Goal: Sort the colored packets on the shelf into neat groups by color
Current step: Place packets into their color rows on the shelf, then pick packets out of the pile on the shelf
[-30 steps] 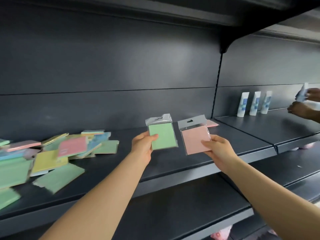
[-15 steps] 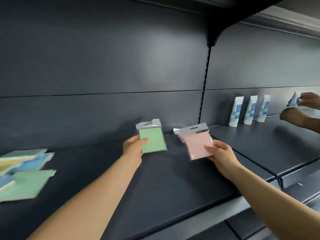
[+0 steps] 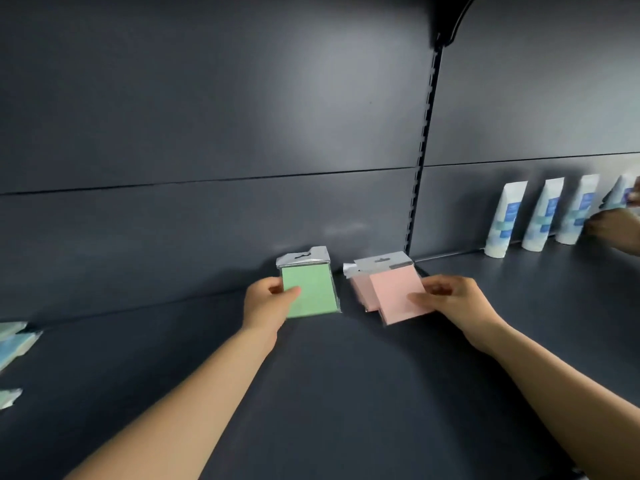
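My left hand (image 3: 266, 301) grips a green packet (image 3: 313, 289) by its left edge, holding it upright near the back of the dark shelf (image 3: 329, 393). My right hand (image 3: 450, 299) holds a pink packet (image 3: 394, 289) by its right side, tilted and partly over a second pink packet (image 3: 360, 289) that lies against the back panel. The two held packets are a short gap apart. At the far left edge, a few pale blue and green packets (image 3: 15, 341) lie on the shelf, mostly cut off.
Three white and blue tubes (image 3: 502, 220) stand on the neighbouring shelf bay to the right, where another person's hand (image 3: 613, 226) handles a further tube. A slotted upright (image 3: 424, 161) divides the two bays. The back panel rises close behind the packets.
Both hands have moved deeper toward the back panel with their packets. The pink packet now overlaps the one lying on the shelf. The view has shifted right, leaving the packet pile mostly out of frame.
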`<control>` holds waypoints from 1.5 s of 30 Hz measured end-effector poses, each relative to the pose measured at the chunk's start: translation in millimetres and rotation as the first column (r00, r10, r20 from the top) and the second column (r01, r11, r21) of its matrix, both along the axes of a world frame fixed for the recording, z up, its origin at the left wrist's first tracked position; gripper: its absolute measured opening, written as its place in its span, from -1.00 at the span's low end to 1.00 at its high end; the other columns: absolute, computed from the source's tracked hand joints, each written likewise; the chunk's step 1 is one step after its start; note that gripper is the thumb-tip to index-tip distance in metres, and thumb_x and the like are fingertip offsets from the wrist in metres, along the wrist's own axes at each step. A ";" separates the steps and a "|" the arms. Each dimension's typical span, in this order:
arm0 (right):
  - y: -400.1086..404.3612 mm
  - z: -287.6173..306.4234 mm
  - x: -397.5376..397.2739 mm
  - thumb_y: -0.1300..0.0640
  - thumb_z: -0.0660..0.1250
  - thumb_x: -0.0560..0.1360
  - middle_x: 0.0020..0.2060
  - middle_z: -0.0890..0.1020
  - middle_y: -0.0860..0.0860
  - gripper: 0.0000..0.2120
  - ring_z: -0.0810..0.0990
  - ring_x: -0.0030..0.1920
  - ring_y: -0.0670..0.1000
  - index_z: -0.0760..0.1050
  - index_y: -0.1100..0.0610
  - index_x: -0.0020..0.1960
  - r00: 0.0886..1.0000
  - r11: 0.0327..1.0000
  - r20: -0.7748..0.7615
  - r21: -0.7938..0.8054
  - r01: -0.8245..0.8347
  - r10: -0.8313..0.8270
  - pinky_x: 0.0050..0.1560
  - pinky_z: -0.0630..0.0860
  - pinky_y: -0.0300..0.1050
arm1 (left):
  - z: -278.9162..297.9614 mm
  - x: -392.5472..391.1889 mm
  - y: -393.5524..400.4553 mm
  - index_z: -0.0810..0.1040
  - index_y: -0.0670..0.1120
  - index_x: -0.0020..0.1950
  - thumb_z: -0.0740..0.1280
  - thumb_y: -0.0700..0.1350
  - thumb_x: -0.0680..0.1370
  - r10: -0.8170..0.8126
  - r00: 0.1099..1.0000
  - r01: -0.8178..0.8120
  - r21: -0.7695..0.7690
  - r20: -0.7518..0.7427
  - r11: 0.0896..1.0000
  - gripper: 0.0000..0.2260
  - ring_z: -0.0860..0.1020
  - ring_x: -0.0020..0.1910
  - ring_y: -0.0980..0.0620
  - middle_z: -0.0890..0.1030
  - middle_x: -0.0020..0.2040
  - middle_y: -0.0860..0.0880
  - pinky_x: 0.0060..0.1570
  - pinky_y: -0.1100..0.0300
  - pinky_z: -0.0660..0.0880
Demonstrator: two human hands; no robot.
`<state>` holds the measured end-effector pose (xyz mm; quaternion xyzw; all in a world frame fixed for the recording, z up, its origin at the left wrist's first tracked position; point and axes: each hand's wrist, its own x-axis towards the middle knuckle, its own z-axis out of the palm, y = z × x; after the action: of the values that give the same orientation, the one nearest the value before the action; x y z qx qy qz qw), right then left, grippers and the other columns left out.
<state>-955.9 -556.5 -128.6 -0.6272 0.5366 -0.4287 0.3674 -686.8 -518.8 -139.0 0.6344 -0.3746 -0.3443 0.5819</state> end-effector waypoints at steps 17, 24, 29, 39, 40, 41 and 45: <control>-9.8 -6.9 -2.8 0.04 0.49 0.37 -0.16 0.56 -0.05 -0.60 0.53 -0.15 -0.08 0.52 0.08 0.17 0.981 0.999 -0.193 -0.035 0.000 -0.006 -0.14 0.38 -0.25 | 10.6 8.5 -11.8 0.62 -0.32 -0.16 0.45 -0.19 0.41 -0.063 0.948 -0.030 0.285 0.311 0.958 -0.83 0.51 -0.25 -0.02 0.61 -0.21 -0.12 -0.30 0.23 0.33; -4.7 -5.5 8.5 0.08 0.47 0.39 0.03 0.47 -0.02 -0.61 0.47 0.04 -0.02 0.48 0.10 0.18 0.956 0.975 -0.293 -0.207 -0.085 0.021 0.00 0.35 -0.26 | 8.6 6.9 -2.3 0.60 -0.24 -0.15 0.44 -0.11 0.42 -0.047 0.889 -0.079 0.254 0.456 0.964 -0.81 0.38 -0.33 0.01 0.45 -0.33 -0.07 -0.33 0.19 0.23; 1.5 17.9 28.4 0.01 0.37 0.46 0.20 0.45 0.03 -0.56 0.36 0.26 0.08 0.42 0.11 0.29 0.787 0.903 -0.617 -0.341 -0.260 -0.006 0.19 0.31 -0.17 | 35.7 17.6 22.3 0.53 -0.10 0.04 0.35 0.03 0.50 -0.191 0.632 -0.075 0.305 0.751 0.949 -0.77 0.51 0.03 -0.05 0.55 0.04 -0.11 -0.02 0.16 0.38; 116.6 79.7 158.2 -0.17 0.28 0.48 0.27 0.41 0.07 -0.44 0.32 0.32 0.11 0.30 0.07 0.38 0.431 0.778 -0.896 -0.196 -0.597 0.105 0.30 0.32 -0.03 | 98.5 101.6 171.2 0.31 -0.05 0.42 0.20 0.11 0.57 -0.448 0.155 -0.182 0.471 0.881 0.863 -0.55 0.34 0.33 -0.07 0.34 0.33 -0.05 0.10 0.11 0.35; 135.6 82.3 175.3 -0.18 0.28 0.48 0.27 0.41 0.07 -0.43 0.32 0.32 0.11 0.29 0.07 0.39 0.425 0.766 -0.899 -0.195 -0.613 0.111 0.31 0.32 -0.03 | 101.0 114.8 191.4 0.32 -0.05 0.41 0.21 0.11 0.57 -0.440 0.139 -0.197 0.460 0.887 0.865 -0.55 0.32 0.35 -0.07 0.34 0.33 -0.05 0.12 0.11 0.35; 155.2 84.4 193.0 -0.18 0.28 0.49 0.28 0.41 0.07 -0.42 0.32 0.33 0.12 0.29 0.07 0.39 0.421 0.754 -0.900 -0.195 -0.627 0.117 0.32 0.31 -0.02 | 102.8 129.3 212.2 0.33 -0.05 0.40 0.21 0.11 0.57 -0.431 0.126 -0.215 0.449 0.893 0.867 -0.55 0.30 0.36 -0.07 0.35 0.33 -0.05 0.16 0.09 0.35; 237.0 90.2 266.0 -0.17 0.28 0.49 0.31 0.39 0.08 -0.43 0.30 0.35 0.12 0.28 0.07 0.40 0.418 0.707 -0.896 -0.198 -0.679 0.150 0.33 0.31 0.01 | 110.6 192.1 302.8 0.37 -0.07 0.36 0.23 0.10 0.55 -0.407 0.068 -0.265 0.410 0.911 0.873 -0.56 0.31 0.34 -0.11 0.39 0.29 -0.09 0.27 0.04 0.34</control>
<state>-690.0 -319.4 -38.4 -0.9433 0.3158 -0.0988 -0.0253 -494.7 -216.0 -28.4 0.7949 -0.6017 0.0724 -0.0292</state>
